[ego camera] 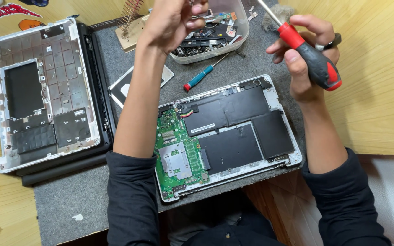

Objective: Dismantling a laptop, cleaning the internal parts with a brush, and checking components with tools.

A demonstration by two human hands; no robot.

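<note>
An opened laptop base (pixel 284 160) lies in front of me with its green circuit board (pixel 175 136) at the left and black battery cells (pixel 233 136) at the right. My right hand (pixel 304 57) grips a screwdriver with a red and black handle (pixel 316 61), shaft pointing up and left. My left hand (pixel 174 20) is raised over a clear plastic tub (pixel 242 34) of small parts, fingers pinched together; whether they hold a small part I cannot tell.
A second white laptop shell (pixel 46 91) rests on a black lid at the left. A small teal and red screwdriver (pixel 204 75) and a metal drive bracket (pixel 121 89) lie on the grey mat (pixel 69 200). A wire coil stand (pixel 131 20) stands at the back.
</note>
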